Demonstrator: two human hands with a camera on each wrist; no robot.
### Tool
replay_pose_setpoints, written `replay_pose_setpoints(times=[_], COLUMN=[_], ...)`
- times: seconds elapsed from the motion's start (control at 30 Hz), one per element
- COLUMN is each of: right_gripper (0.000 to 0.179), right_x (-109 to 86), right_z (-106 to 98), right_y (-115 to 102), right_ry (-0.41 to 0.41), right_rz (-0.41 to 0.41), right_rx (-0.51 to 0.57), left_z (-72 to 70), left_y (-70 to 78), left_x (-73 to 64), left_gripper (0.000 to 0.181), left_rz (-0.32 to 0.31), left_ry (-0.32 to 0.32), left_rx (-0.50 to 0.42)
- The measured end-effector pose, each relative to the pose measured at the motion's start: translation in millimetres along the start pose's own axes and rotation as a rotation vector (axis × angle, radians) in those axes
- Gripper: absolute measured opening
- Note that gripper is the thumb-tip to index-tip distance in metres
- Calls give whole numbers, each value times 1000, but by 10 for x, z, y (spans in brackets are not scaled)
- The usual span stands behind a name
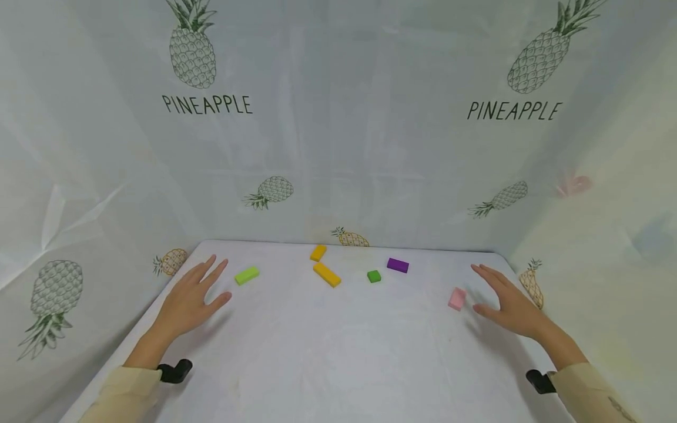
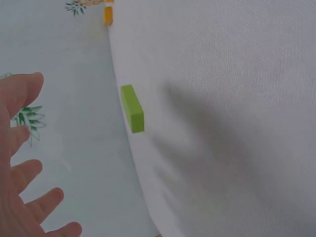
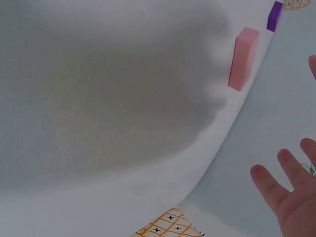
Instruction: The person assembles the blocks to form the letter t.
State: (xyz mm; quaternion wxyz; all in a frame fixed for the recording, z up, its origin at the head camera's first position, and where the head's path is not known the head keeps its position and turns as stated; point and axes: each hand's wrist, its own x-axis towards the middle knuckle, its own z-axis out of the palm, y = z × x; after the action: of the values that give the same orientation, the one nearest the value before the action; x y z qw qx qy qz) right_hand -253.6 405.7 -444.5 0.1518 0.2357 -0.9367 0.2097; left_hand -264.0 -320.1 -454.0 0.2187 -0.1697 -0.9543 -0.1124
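My left hand (image 1: 187, 302) hovers over the left side of the white table with fingers spread, holding nothing. Nearest to it lies a light green block (image 1: 247, 275), which also shows in the left wrist view. On the right, my right hand (image 1: 510, 305) is held above the table, fingers extended and thumb apart, with nothing in it. A pink block (image 1: 457, 298) lies just left of its thumb. Between the hands, toward the back, are a long yellow block (image 1: 327, 274), a shorter yellow block (image 1: 318, 253), a small green block (image 1: 374, 276) and a purple block (image 1: 398, 265).
The white table (image 1: 338, 352) ends at a back edge against a hanging curtain (image 1: 359, 135) printed with pineapples, which also encloses both sides. A black strap mount (image 1: 176, 371) sits at the left wrist and a similar black mount (image 1: 540, 382) at the right.
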Motion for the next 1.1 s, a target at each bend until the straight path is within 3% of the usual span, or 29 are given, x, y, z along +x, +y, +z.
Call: replay_pose_setpoints(times=[0.23, 0.63, 1.1], right_gripper=[95, 91, 84], right_x=[11, 10, 113], right_z=[33, 84, 83], right_y=[55, 182, 157], right_ry=[-24, -26, -93], right_rz=[24, 29, 75], right_rx=[-17, -9, 55], left_z=[78, 189, 356], left_y=[6, -34, -178], left_x=[94, 276, 360], left_gripper=[77, 75, 70], left_rz=[-25, -110, -176], left_ry=[9, -93, -151], left_rx=[-53, -117, -200])
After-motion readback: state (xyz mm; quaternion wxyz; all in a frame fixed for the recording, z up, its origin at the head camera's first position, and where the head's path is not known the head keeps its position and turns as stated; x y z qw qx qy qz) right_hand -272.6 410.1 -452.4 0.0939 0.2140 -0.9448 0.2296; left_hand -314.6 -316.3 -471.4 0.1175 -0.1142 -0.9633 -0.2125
